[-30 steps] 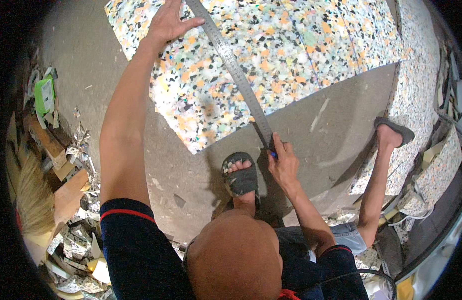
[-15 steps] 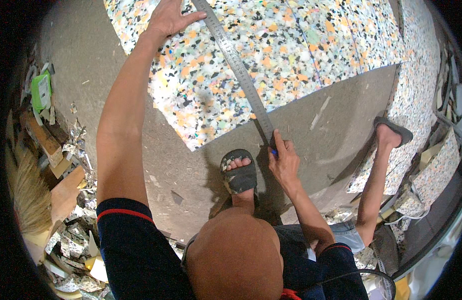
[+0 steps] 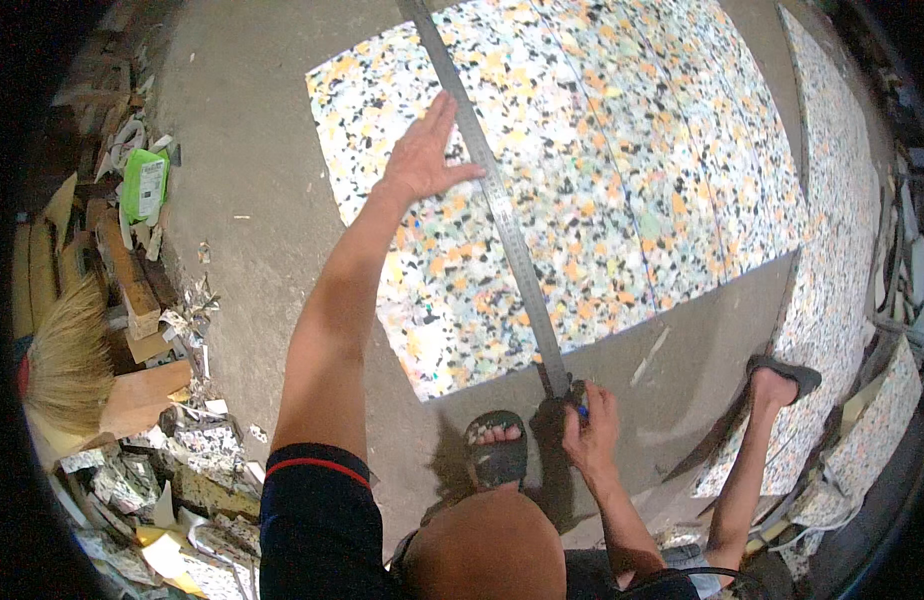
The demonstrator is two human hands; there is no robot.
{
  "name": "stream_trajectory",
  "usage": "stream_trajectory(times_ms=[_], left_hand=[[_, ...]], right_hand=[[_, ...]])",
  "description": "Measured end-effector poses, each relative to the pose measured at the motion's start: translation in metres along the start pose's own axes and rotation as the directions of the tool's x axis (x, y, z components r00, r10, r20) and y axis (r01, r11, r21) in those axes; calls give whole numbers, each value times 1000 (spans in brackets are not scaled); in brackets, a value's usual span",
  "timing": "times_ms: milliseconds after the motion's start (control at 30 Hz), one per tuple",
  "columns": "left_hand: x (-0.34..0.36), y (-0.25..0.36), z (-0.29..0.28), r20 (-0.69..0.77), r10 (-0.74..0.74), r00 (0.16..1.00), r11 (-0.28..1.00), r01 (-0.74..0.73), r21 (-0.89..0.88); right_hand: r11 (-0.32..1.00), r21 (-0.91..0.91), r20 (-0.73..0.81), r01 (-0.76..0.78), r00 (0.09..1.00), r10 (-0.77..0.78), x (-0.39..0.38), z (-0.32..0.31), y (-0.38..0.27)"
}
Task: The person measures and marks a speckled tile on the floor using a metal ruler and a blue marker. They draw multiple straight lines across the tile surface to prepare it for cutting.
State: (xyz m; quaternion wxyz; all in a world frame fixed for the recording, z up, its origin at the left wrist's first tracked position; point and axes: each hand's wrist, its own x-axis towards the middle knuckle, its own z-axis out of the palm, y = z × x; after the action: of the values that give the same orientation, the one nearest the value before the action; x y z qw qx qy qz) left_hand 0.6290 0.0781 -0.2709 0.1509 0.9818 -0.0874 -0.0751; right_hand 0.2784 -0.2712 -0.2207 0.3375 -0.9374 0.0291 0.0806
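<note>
A foam sheet (image 3: 602, 150) speckled white, orange and black lies on the floor, with thin dark lines drawn across it. Over it, running from the far edge to past its near edge, is a long metal ruler (image 3: 512, 235). My left hand (image 3: 422, 160) rests flat on the sheet left of the ruler, fingers spread, with the thumb and fingertips against the metal. Beside the ruler's near end, my right hand (image 3: 594, 430) is closed on a small dark-and-blue pen-like thing (image 3: 581, 408), partly hidden by the fingers.
Another speckled sheet (image 3: 832, 200) extends along the right, and my sandalled right foot (image 3: 782, 380) is at its edge. My left sandal (image 3: 497, 450) stands near the sheet's front. Offcuts (image 3: 212, 450), a straw broom (image 3: 70, 360) and a green packet (image 3: 145, 185) lie left.
The view has shifted, showing more of the sheet's far side. My left hand has slid nearer along the ruler. My right index finger, earlier stretched at the ruler's end, has drawn back.
</note>
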Motion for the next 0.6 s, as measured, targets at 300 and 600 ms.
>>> stream_trajectory(times_ms=[300,600], left_hand=[[-4,2,-5,45,-40,998,999,40,2],[-5,-3,-12,-15,16,1000,991,-17,-129]], right_hand=[[951,278,-112,135,988,-107,202,-27,-73],[745,534,-228,400,917,-329,445,82,-181]])
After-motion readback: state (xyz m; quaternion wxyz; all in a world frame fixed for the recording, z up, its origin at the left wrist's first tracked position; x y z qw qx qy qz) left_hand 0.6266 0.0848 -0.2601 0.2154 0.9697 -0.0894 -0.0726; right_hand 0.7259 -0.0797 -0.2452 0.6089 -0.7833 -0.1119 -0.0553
